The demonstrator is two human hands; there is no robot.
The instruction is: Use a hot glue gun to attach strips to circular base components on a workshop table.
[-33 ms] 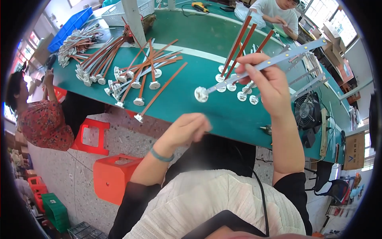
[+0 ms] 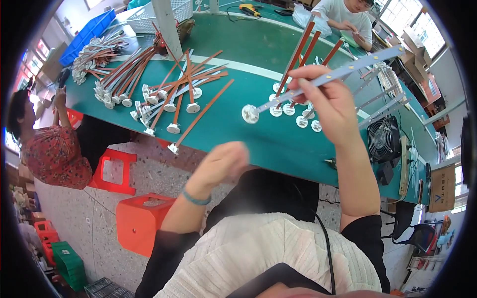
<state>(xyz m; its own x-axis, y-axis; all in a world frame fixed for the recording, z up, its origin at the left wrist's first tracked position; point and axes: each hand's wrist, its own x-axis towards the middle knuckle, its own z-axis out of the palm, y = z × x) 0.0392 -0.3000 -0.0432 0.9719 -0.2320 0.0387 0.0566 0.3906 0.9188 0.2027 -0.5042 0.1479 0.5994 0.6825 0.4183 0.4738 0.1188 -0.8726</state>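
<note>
Where gripped, strip (image 2: pixel 328 77) silvery, disc-tipped.

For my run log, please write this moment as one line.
right hand: holds white strip with round end cap | left hand: empty, blurred, above table edge | green table: brown strips piled

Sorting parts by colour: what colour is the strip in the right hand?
Pale grey-white strip, white round cap at its end, seen in the head view.
</note>
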